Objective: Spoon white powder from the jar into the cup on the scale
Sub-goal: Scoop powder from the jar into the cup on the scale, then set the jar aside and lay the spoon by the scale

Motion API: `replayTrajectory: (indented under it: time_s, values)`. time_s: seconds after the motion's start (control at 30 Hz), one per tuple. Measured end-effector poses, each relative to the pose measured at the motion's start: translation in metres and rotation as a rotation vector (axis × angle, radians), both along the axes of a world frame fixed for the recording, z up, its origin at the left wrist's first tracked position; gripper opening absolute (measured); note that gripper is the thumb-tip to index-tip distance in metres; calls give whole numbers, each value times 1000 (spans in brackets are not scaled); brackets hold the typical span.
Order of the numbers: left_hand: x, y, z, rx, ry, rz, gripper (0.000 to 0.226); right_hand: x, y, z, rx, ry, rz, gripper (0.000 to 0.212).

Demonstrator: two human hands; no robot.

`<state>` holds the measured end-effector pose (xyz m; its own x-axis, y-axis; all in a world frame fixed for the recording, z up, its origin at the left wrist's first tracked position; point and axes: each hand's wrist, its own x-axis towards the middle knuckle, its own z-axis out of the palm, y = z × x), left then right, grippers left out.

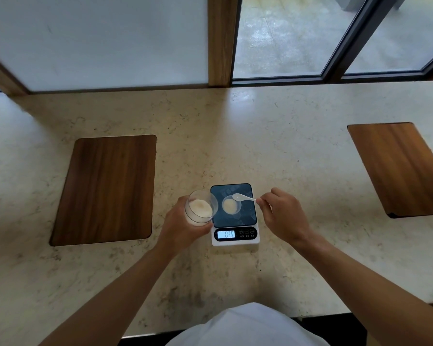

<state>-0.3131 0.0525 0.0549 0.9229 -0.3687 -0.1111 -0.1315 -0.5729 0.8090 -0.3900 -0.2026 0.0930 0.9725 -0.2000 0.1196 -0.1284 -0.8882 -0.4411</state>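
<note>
A small digital scale (245,216) with a dark glass top sits on the counter, its lit display reading 0.35. On it stands a small clear cup (231,205) holding some white powder. My left hand (183,226) grips a clear jar (200,208) of white powder, tilted toward the scale at its left edge. My right hand (283,216) pinches the handle of a small white spoon (243,197), whose bowl hovers over the cup's upper right rim. Whether the spoon carries powder I cannot tell.
The counter (260,136) is pale marble. A wooden inset panel (105,191) lies to the left and another wooden panel (405,168) to the right. Windows and a wooden post (221,41) stand along the far edge.
</note>
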Motion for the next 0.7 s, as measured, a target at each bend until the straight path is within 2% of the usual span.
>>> replayTrajectory:
  time_s: [0.1, 0.23, 0.33, 0.43, 0.57, 0.7]
  values:
    - [1, -1, -1, 3, -11, -3, 83, 4, 1, -3, 194, 96, -216, 20]
    - [6, -6, -1, 0, -12, 21, 83, 12, 3, 4, 729, 313, -522, 25]
    - [13, -10, 1, -2, -34, 30, 84, 19, 6, 6, 1047, 379, -634, 27]
    - [21, -15, 2, -21, -40, 36, 85, 26, 9, 6, 1302, 412, -660, 27]
    - [35, -20, 2, -58, -73, 41, 84, 41, 14, 7, 1489, 404, -689, 25]
    - [54, -24, 5, -61, -95, 78, 83, 59, 16, 7, 1511, 352, -677, 24]
